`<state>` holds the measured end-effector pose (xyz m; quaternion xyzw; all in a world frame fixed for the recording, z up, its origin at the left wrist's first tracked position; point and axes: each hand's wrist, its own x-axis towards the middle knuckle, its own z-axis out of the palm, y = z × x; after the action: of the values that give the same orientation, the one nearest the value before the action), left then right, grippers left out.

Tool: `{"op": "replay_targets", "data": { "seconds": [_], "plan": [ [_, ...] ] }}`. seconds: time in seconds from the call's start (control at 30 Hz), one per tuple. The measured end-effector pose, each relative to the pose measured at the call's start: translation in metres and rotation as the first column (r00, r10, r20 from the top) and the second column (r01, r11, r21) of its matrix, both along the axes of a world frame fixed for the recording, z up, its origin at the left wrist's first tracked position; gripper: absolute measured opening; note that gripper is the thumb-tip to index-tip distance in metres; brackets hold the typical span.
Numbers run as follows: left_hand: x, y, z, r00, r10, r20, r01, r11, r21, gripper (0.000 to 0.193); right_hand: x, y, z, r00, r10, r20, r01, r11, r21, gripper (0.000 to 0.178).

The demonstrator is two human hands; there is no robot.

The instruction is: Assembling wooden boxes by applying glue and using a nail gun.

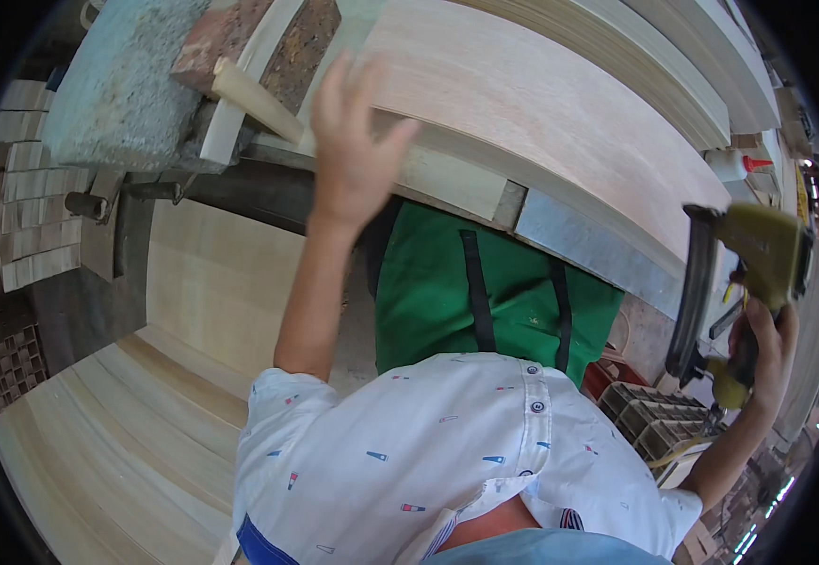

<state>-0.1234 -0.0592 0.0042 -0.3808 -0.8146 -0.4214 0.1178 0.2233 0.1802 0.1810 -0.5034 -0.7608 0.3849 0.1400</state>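
My left hand [353, 151] is raised over the left end of a long pale wooden panel [541, 104], fingers spread and slightly blurred, with nothing in it. Just left of the fingers lies a short wooden stick [260, 104]. At the far right, my right hand [765, 344] grips the handle of an olive-green nail gun [758, 247] with a black magazine, held up off the bench. A pale wood strip [466, 184] runs along the panel's near side, beside a grey metal plate [588, 240].
A rough concrete block [131, 89] and a reddish brick [216, 42] weigh on the left end. Stacked boards [616, 42] line the far side. A white glue bottle [728, 166] with a red tip stands right. Wide planks [117, 424] lie lower left; a crate [649, 414] sits lower right.
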Motion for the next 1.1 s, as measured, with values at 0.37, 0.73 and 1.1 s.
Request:
{"op": "replay_targets", "data": {
  "seconds": [0.37, 0.73, 1.1],
  "plan": [
    [-0.001, -0.017, -0.023, 0.923, -0.154, 0.354, 0.070, 0.969, 0.238, 0.041, -0.119, -0.044, 0.011, 0.940, 0.332, -0.085, -0.338, 0.938, -0.072, 0.030],
    [-0.023, -0.021, -0.035, 0.946, -0.306, 0.106, 0.271, 0.927, 0.259, 0.032, -0.155, -0.072, 0.002, 0.893, 0.445, -0.066, -0.450, 0.884, -0.129, 0.029],
    [-0.031, -0.024, -0.034, 0.741, -0.500, 0.449, 0.292, 0.841, 0.455, 0.050, -0.181, -0.090, 0.002, 0.817, 0.570, -0.088, -0.576, 0.803, -0.149, 0.028]
  ]
}}
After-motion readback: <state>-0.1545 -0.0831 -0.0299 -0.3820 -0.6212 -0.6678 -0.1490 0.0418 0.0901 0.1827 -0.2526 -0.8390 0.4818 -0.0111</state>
